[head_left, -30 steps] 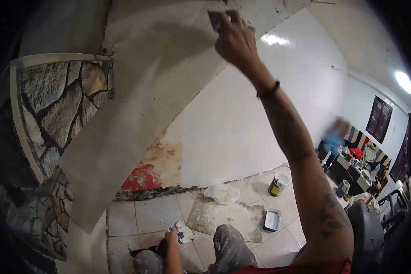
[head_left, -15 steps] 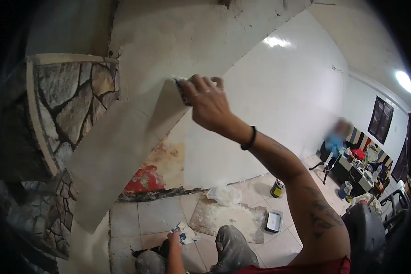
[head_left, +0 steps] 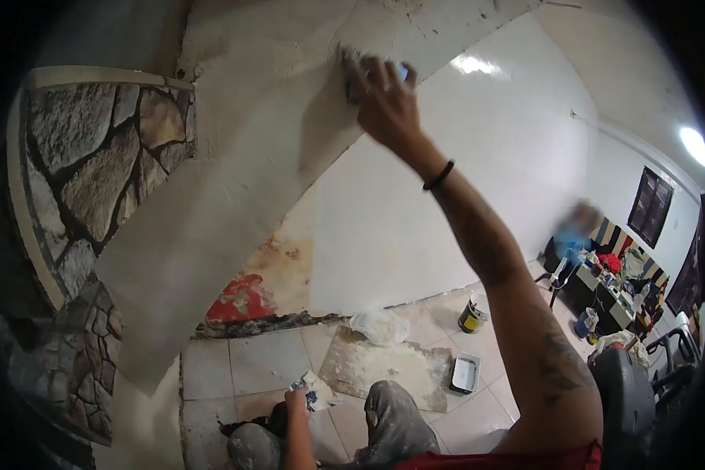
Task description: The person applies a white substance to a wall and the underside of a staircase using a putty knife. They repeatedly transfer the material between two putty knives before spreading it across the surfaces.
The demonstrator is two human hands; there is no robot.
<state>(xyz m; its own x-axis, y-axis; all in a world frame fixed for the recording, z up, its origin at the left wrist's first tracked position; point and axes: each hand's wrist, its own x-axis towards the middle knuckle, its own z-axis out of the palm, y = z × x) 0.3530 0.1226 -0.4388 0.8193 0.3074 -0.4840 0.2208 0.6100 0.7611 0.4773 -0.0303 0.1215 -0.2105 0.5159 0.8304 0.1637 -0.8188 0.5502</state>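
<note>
My right hand (head_left: pixel 390 106) is raised, its fingers closed on a putty knife (head_left: pixel 348 74), which is partly hidden by the fingers. The blade is at the sloped, skim-coated surface (head_left: pixel 251 172), near its lower right edge. Down by my knees, my left hand (head_left: pixel 296 399) grips a scraper loaded with white putty (head_left: pixel 319 390); its handle is hidden. A board (head_left: pixel 399 368) spread with pale putty or powder lies on the floor in front of me.
A clear plastic bag (head_left: pixel 380 327) lies behind the board. A white-lined tray (head_left: pixel 465 373) and an open paint can (head_left: pixel 473 313) stand to its right. Stone cladding (head_left: pixel 102 160) is at left. Further right are a dark chair (head_left: pixel 627 392), a cluttered table (head_left: pixel 611 294) and a blurred person (head_left: pixel 576 235).
My right hand has moved up and to the right along the sloped surface with the putty knife. My left hand stays low, in nearly the same place.
</note>
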